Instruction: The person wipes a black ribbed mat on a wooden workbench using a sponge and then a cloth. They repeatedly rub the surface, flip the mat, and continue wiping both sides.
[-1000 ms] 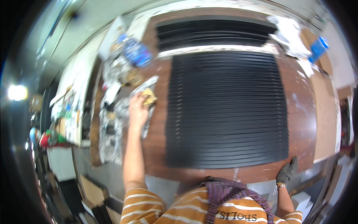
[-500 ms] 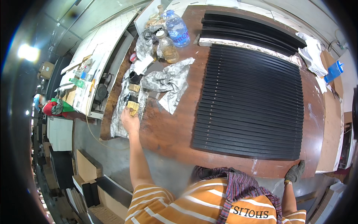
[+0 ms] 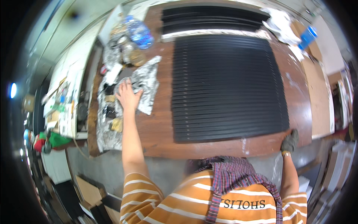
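My bare left hand (image 3: pixel 129 99) reaches over a crumpled grey-and-white patterned cloth (image 3: pixel 151 80), its fingers spread and touching it. Just beyond the fingertips is a flat dark grey piece (image 3: pixel 125 72). Nearer to me, a folded yellowish piece (image 3: pixel 116 125) and a smaller tan block (image 3: pixel 110 98) lie on a stained cloth (image 3: pixel 106 139). My right hand (image 3: pixel 289 140), in a dark grey glove, rests at the table's front edge by the near right corner of a set of black slats (image 3: pixel 227 89). Blur hides how its fingers are bent.
More black strips (image 3: pixel 212 16) lie behind a whitish bar (image 3: pixel 216 34) across the brown table (image 3: pixel 160 128). A large clear bottle (image 3: pixel 138 33) and jars stand at back left. A blue bottle (image 3: pixel 308 37) and white cloth (image 3: pixel 281 26) are at back right. Another person is far left.
My left hand has left the folded yellowish piece and moved away from me onto the crumpled cloth, fingers spreading. The whole view has shifted; my right hand stays at the table edge.
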Tool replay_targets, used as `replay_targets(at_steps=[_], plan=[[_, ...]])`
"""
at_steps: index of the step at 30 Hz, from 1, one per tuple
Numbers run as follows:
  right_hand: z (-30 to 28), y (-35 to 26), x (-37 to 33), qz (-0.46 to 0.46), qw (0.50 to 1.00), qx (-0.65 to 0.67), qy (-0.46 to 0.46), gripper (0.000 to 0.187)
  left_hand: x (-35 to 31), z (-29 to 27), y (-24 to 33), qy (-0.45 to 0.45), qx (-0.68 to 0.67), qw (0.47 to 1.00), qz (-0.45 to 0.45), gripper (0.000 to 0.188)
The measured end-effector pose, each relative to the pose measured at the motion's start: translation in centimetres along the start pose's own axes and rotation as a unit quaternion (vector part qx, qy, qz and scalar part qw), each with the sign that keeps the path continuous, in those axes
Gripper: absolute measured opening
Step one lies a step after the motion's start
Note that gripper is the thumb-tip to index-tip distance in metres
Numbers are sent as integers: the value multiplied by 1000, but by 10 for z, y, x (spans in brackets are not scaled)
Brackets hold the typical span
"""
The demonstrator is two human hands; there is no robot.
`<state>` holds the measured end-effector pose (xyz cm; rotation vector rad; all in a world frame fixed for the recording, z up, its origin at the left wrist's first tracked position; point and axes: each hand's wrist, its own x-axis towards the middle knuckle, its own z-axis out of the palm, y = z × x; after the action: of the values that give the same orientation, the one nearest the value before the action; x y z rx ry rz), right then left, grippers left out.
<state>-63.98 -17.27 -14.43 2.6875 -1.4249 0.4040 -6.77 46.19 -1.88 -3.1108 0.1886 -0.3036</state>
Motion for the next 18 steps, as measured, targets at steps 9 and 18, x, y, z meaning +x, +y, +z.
replay_targets(at_steps=[9,18], plan=[[-54,-22,11,40,977,172,-117,66,56,26,28,87,-203,974,45,30],[-93,-69,33,-78,905,365,-205,112,-84,-74,145,-227,-670,706,15,48]])
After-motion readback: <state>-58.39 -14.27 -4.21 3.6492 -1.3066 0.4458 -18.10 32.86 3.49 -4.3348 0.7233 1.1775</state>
